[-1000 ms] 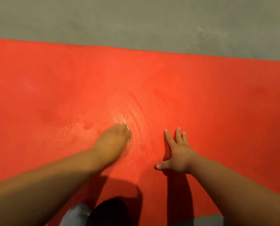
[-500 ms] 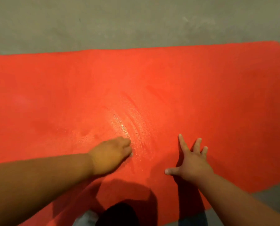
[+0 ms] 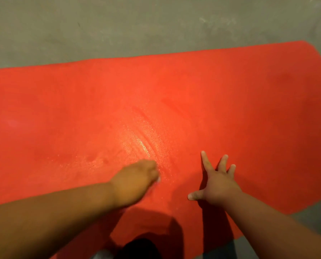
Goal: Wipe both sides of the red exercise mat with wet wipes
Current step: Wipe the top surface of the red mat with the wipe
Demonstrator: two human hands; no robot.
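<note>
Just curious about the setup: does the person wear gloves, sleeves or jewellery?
Nothing visible. Both forearms are bare to the frame edge; the left hand and right hand show no gloves, watch or rings, though the left is blurred.

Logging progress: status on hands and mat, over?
Left hand curled on wipe, pressed to mat. Right hand flat on mat. Wet streaks mid-mat. Nothing in the way.

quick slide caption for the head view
Left hand holds a white wet wipe against the streaked red exercise mat while the right hand presses flat beside it.
</note>
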